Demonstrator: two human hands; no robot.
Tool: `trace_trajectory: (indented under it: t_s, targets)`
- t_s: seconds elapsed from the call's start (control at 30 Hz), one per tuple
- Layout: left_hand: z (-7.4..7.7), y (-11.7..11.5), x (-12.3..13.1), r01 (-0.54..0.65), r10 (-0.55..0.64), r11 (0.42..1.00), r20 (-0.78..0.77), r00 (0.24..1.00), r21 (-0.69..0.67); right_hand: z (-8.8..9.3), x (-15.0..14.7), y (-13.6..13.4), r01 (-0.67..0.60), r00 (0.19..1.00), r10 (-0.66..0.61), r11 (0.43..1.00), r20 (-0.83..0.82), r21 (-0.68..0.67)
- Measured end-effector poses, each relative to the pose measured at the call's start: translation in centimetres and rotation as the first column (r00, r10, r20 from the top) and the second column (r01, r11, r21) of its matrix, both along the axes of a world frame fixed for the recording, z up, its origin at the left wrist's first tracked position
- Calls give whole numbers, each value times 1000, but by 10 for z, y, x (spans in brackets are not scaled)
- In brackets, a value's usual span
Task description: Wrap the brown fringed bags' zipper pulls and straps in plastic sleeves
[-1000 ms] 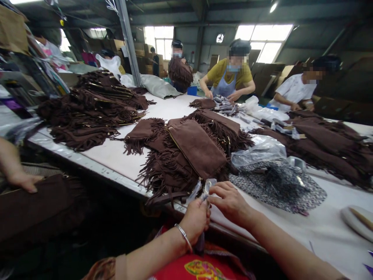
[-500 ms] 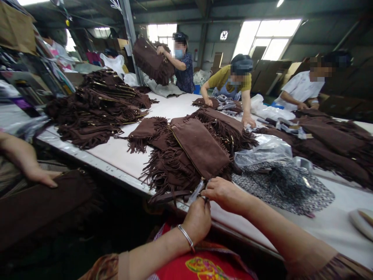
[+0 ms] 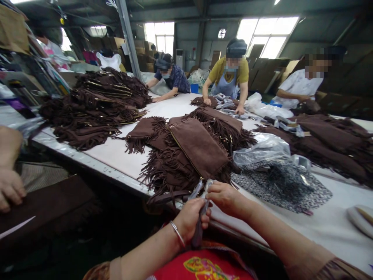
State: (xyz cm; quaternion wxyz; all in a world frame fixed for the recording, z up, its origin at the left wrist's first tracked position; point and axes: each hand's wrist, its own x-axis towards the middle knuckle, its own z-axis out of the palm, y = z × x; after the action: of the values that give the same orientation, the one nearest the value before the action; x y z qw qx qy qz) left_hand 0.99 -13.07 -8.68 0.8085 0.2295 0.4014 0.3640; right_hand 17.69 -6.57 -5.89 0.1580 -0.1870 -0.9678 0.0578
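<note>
Brown strap (image 3: pixel 197 235), part of it wrapped in clear plastic, is held in the head view at the near edge of the bench (image 3: pixel 109 155), just above a red cloth (image 3: pixel 175 267) with a yellow print. It is gripped by the left hand (image 3: pixel 190 215), whose fingers are curled around it, and its lower part is left hanging below the fist. Its wrapped upper end is pinched between the thumb and fingers of the right hand (image 3: pixel 225 198). A bracelet (image 3: pixel 177 232) is worn on the left wrist.

Just beyond the hands, a brown fringed bag (image 3: pixel 201 147) is laid on other fringed bags. To its left, a tall pile of bags (image 3: pixel 96 103) is stacked. To its right, a clear plastic bag (image 3: pixel 262 149) is bunched against a black-and-white patterned sheet (image 3: pixel 284 190). At the left edge, another brown piece (image 3: pixel 55 206) is touched by a co-worker's hand (image 3: pixel 11 189). Across the bench, three more people are seen at work.
</note>
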Motion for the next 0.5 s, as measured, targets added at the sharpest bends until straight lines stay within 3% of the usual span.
trace_trajectory:
  t_s: [0.17,0.33,0.4,0.5]
  targets:
    - [-5,0,5,-9,17,999,-158,987,49,-1,-1,-7,33,999,-33,999,-17,19]
    - [-11,0,10,-5,91,978,-410,908,206,-1,18,-21,185,976,-182,983,-121,10]
    - [-12,0,11,2,102,972,-432,896,234,1,37,-25,318,918,-313,948,-242,-21]
    - [-17,1,12,10,92,975,-449,889,220,9,75,-30,533,744,-515,842,-425,-88]
